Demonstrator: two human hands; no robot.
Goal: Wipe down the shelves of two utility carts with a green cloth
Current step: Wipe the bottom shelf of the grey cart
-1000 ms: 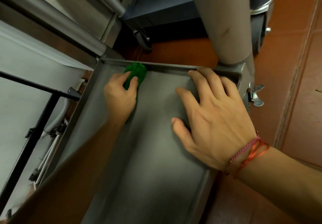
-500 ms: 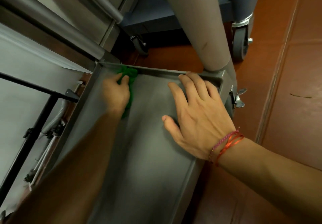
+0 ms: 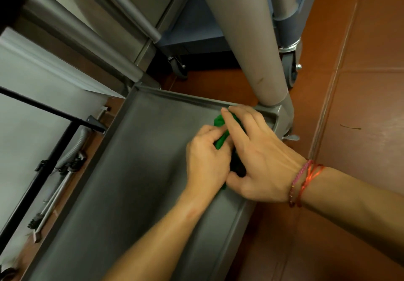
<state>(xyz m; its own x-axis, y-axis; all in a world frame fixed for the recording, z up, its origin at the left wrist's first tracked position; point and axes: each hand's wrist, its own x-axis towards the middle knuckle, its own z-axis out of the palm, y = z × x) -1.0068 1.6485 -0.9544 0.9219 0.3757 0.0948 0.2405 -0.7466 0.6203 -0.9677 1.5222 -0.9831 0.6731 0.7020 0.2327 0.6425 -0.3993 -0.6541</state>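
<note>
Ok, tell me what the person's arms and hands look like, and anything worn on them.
No sleeves or gloves show. The right hand has two thin cord bracelets at its wrist, one pink, one orange-red. The left hand and its wrist carry nothing worn; no rings show on either.

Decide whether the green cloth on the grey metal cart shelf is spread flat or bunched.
Bunched: the green cloth shows as crumpled folds between left hand and right hand.
</note>
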